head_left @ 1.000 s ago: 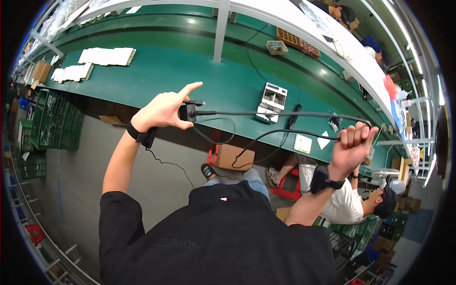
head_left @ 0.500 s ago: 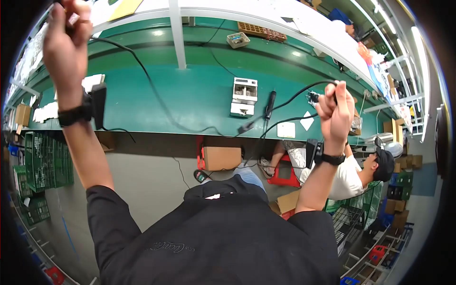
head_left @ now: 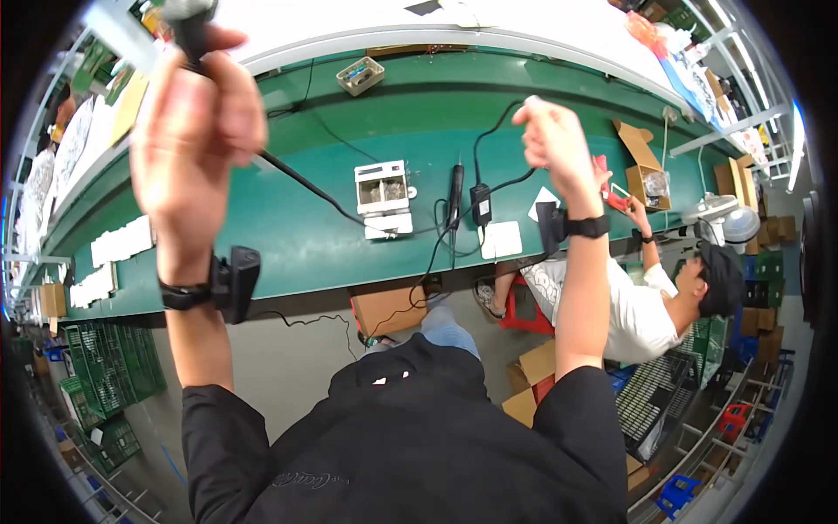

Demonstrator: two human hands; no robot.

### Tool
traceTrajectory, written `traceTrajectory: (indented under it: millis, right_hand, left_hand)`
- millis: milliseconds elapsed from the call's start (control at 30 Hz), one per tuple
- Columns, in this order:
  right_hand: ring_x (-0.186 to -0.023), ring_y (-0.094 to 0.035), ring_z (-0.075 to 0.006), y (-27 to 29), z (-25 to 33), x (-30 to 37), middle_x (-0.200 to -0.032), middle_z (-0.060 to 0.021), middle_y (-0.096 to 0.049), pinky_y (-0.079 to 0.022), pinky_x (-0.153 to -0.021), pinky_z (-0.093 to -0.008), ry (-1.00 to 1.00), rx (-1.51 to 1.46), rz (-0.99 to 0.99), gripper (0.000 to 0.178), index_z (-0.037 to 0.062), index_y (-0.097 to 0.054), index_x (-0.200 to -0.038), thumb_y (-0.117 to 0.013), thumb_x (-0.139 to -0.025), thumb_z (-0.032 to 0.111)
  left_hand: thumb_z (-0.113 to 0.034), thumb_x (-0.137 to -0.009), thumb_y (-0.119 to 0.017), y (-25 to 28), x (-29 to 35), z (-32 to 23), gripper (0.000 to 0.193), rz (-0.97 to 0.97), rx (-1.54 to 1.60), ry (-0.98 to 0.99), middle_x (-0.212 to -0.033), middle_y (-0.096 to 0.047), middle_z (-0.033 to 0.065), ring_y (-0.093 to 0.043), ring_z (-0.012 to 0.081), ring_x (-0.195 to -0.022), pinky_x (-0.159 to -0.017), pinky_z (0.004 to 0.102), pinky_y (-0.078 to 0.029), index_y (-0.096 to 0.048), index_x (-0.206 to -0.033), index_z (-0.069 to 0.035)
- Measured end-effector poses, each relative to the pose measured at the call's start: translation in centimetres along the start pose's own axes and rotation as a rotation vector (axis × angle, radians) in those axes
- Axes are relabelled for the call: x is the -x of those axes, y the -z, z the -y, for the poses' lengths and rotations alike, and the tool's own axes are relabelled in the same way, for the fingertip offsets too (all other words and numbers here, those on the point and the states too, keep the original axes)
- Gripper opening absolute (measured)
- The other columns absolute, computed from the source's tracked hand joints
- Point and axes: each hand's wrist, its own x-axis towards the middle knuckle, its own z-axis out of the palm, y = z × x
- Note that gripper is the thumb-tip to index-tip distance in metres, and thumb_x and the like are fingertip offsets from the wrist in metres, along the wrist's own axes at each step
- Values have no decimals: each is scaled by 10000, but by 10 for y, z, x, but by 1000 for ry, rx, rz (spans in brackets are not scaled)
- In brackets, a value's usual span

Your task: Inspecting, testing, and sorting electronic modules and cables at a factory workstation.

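Observation:
My left hand (head_left: 196,140), raised at the upper left, is closed round a black power plug (head_left: 189,24). A black power cord (head_left: 305,185) runs from that hand toward the middle of the green workbench (head_left: 297,249). Over the bench's right half, my right hand (head_left: 559,144) has its fingers closed on a thin black cable (head_left: 477,148); its tip is hidden by the fingers. Below it a black power adapter (head_left: 480,205) is joined to cables, beside a black pen-shaped tool (head_left: 456,194) and a white square pad (head_left: 502,240).
A white screw feeder (head_left: 381,196) stands mid-bench, with a small parts tray (head_left: 360,76) behind. A white shelf (head_left: 375,35) spans the far side. At right, a co-worker (head_left: 624,306) holds a red object near an open carton (head_left: 642,170). Green crates (head_left: 109,367) stand at lower left.
The view has shifted. My left hand has come inward and lower with the plug. My right hand has moved left and up, and the adapter now sits closer below it.

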Motion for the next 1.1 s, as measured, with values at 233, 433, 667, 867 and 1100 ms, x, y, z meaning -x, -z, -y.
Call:
traceTrajectory:
  millis: [233, 433, 667, 867, 1100]
  right_hand:
    - [-1058, -678, -271, -78, -86, -49, -1121, -190, -700, -532, -891, -387, 610, 286, -259, 300, -48, -648, -1200, -566, -1039, 191]
    - [-892, -650, -125, -105, -109, -94, -952, -78, -718, -512, -805, -279, 292, -593, 26, 305, -61, -656, -1173, -538, -1070, 201]
    - [-653, -566, -108, -133, -187, -267, -695, -72, -606, -452, -629, -271, 123, -695, -271, 253, -35, -658, -1103, -556, -1047, 190]
    - [-740, -698, -238, -199, -214, -313, -790, -164, -694, -514, -690, -387, 148, -987, 271, 200, -62, -672, -1020, -671, -952, 126]
    - [-699, -730, -223, -271, -164, -366, -806, -158, -732, -549, -646, -357, 223, -1247, 106, 188, -74, -703, -959, -725, -898, 103]
  left_hand:
    - [-87, -1016, -601, -59, -11, 162, 138, -133, -429, 598, -846, -738, 93, -690, 133, -680, -629, 292, -564, -653, -952, 24]
    - [-72, -935, -660, -85, -55, 244, 113, 473, -1278, 286, -709, -673, 28, -660, 162, -623, -582, 360, -511, -636, -835, -26]
    - [-222, -1063, -461, 139, -159, 215, 345, -271, -1600, 186, -789, -583, 91, -623, 206, -796, -749, 302, -498, -633, -882, 15]
    - [-223, -1050, -464, 217, -151, 214, 364, 349, -2130, -532, -1166, -639, 114, -604, 228, -1053, -932, 359, -491, -614, -1285, 11]
    - [-367, -1043, -424, 210, -143, 194, 465, -259, -1329, 239, -1238, -634, 121, -612, 247, -1107, -928, 379, -506, -612, -1264, -3]
